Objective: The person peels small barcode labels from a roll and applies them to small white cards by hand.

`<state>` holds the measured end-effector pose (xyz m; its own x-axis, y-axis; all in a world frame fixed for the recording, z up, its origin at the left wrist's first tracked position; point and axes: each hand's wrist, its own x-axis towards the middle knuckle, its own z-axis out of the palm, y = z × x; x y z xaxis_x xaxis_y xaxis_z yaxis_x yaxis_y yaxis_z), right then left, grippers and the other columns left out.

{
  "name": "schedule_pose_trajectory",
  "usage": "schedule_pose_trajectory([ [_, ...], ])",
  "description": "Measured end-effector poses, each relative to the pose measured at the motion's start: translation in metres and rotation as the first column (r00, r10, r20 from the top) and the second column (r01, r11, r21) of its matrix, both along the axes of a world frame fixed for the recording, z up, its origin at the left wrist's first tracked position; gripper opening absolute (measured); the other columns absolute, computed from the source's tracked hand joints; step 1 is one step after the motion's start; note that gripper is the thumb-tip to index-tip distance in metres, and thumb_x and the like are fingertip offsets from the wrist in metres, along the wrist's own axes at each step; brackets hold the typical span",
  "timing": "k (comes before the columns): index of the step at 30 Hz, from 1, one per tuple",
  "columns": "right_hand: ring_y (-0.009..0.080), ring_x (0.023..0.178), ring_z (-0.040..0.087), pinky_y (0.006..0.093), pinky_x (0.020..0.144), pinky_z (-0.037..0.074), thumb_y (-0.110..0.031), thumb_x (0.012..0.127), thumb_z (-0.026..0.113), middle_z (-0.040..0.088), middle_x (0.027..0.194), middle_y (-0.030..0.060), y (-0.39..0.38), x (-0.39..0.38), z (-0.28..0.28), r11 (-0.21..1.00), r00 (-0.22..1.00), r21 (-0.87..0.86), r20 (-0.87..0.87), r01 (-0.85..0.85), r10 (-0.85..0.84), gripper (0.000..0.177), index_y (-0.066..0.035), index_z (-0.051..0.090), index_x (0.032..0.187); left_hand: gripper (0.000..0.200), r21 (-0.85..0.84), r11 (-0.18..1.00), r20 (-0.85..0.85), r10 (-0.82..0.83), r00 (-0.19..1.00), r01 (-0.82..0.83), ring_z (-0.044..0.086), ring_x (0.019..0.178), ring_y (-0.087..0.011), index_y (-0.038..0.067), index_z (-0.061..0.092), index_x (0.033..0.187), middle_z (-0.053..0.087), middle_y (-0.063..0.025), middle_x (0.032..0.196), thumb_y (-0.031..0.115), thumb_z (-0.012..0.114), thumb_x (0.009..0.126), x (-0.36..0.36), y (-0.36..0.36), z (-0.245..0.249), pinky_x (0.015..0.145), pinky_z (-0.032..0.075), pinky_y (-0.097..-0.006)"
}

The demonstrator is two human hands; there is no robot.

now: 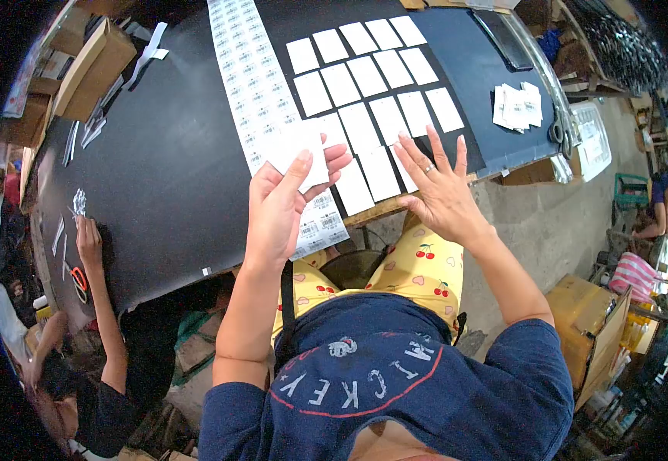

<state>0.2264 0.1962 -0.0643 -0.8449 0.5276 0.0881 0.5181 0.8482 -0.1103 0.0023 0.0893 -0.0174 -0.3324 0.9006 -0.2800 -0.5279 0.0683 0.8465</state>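
My left hand (279, 201) grips a small stack of blank white cards (292, 157), its thumb lying on top. Beneath it runs a long sheet of barcode stickers (245, 73), which hangs past the table's near edge. My right hand (445, 192) is open with fingers spread, above the nearest row of white cards (380, 175). Several rows of these cards (365, 75) lie flat and evenly spaced on the black table (172, 138). Fingers of the right hand overlap the lower right cards and partly hide them.
At the right of the table lie a loose pile of white cards (517, 106) and scissors (556, 132). A co-worker's hand (88, 240) is at the left edge, close to orange-handled scissors (79, 284). Cardboard boxes (96, 69) stand at the far left.
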Motion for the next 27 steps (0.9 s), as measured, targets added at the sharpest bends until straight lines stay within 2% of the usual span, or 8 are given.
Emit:
schedule_pose_trajectory([
  [14, 0.0338, 0.144, 0.007, 0.0634, 0.109, -0.006, -0.062, 0.092, 0.026, 0.027, 0.153, 0.0034, 0.001, -0.009, -0.001, 1.000, 0.999, 0.018, 0.024, 0.026, -0.026, 0.074, -0.012, 0.033, 0.145, 0.034, 0.019, 1.000, 0.008, 0.012, 1.000, -0.012, 0.064, 0.105, -0.0273, -0.005, 0.051, 0.123, 0.062, -0.0232, 0.114, 0.017, 0.049, 0.098, -0.001, -0.003, 0.001, 0.088, 0.052, -0.0345],
  [16, 0.0310, 0.145, 0.003, 0.0599, 0.109, -0.010, -0.062, 0.093, 0.021, 0.022, 0.155, 0.0015, 0.001, -0.010, 0.001, 0.999, 0.997, 0.017, 0.063, 0.039, -0.040, 0.073, -0.015, 0.025, 0.148, 0.034, 0.019, 1.000, 0.008, 0.015, 1.000, -0.015, 0.064, 0.105, -0.0273, -0.005, 0.051, 0.123, 0.062, -0.0231, 0.113, 0.017, 0.049, 0.098, -0.001, -0.003, 0.002, 0.088, 0.052, -0.0346],
  [20, 0.0316, 0.145, 0.003, 0.0599, 0.109, -0.010, -0.062, 0.093, 0.022, 0.021, 0.155, 0.0020, 0.001, -0.011, 0.001, 0.999, 0.998, 0.022, 0.041, 0.044, -0.045, 0.072, -0.014, 0.026, 0.148, 0.034, 0.011, 1.000, 0.000, -0.001, 1.000, 0.001, 0.063, 0.105, -0.0279, -0.005, 0.051, 0.122, 0.062, -0.0233, 0.113, 0.018, 0.050, 0.097, 0.001, -0.004, 0.002, 0.087, 0.052, -0.0345],
  [22, 0.0345, 0.144, 0.009, 0.0633, 0.108, -0.005, -0.057, 0.095, 0.028, 0.025, 0.154, 0.0044, 0.004, -0.010, 0.004, 0.999, 0.997, 0.007, -0.057, 0.044, -0.043, 0.067, -0.012, 0.032, 0.145, 0.034, 0.006, 1.000, -0.011, -0.009, 1.000, 0.009, 0.063, 0.105, -0.0281, -0.005, 0.052, 0.122, 0.062, -0.0233, 0.113, 0.018, 0.050, 0.097, 0.003, -0.003, 0.002, 0.087, 0.052, -0.0345],
  [27, 0.0327, 0.143, 0.013, 0.0625, 0.109, -0.006, -0.052, 0.097, 0.029, 0.034, 0.150, 0.0055, 0.022, 0.002, 0.001, 0.987, 0.983, 0.032, -0.099, 0.156, -0.152, 0.063, -0.011, 0.034, 0.144, 0.033, -0.008, 0.999, -0.036, -0.042, 0.998, 0.042, 0.063, 0.105, -0.0284, -0.006, 0.053, 0.120, 0.063, -0.0232, 0.113, 0.018, 0.050, 0.097, 0.008, -0.004, 0.005, 0.086, 0.052, -0.0346],
])
